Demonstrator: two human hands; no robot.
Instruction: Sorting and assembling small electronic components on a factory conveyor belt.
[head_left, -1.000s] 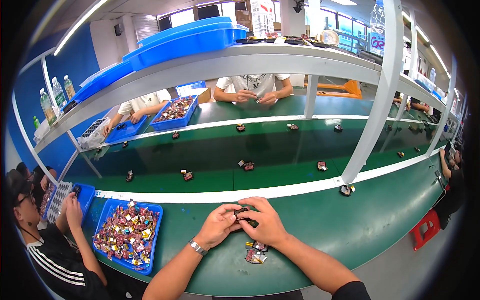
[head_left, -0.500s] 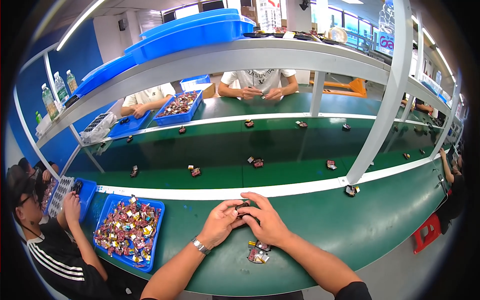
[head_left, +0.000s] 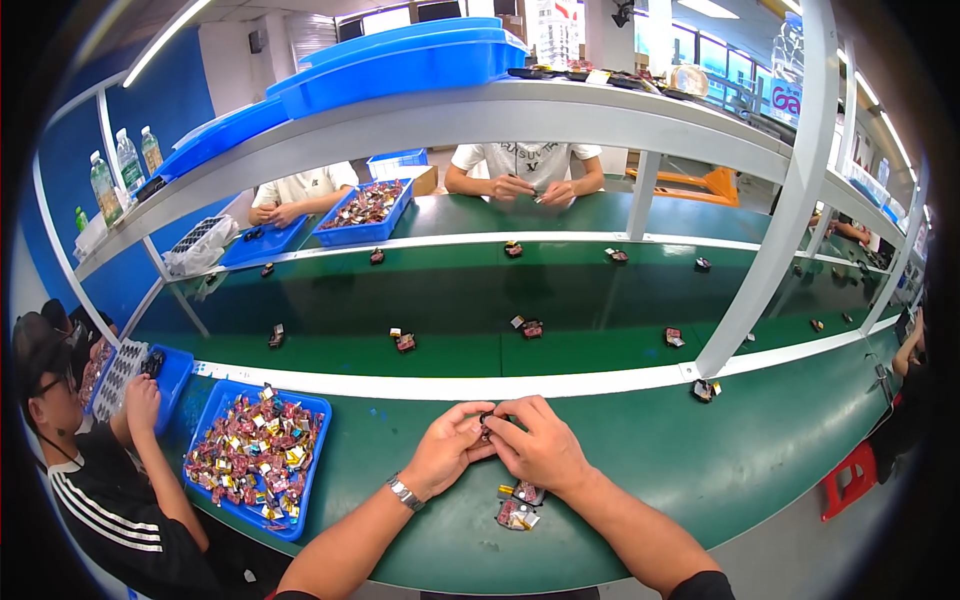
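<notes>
Green table (head_left: 650, 470) fills the foreground. Beyond its white rail (head_left: 430, 384) runs a green conveyor belt (head_left: 450, 355); the red-and-black circuit-board assemblies (head_left: 533, 329) on it now sit further right against the upright (head_left: 757, 240) than a moment ago, so I take the belt to be moving. Blue tray (head_left: 317, 458), heaped with similar boards, stands at my left.

Left hand (head_left: 445, 455) and right hand (head_left: 540, 445) meet over the table, gripping one small black part (head_left: 487, 420) between the fingertips. Change: right fingers, spread half a second back, are now drawn in over it. Reading: it is being worked by both hands, not yet set down.

Orientation: fingers cover most of the part; I cannot tell its long axis or which way it faces. Smallest: two loose boards (head_left: 517, 515) near my right forearm, on the table, untouched.
</notes>
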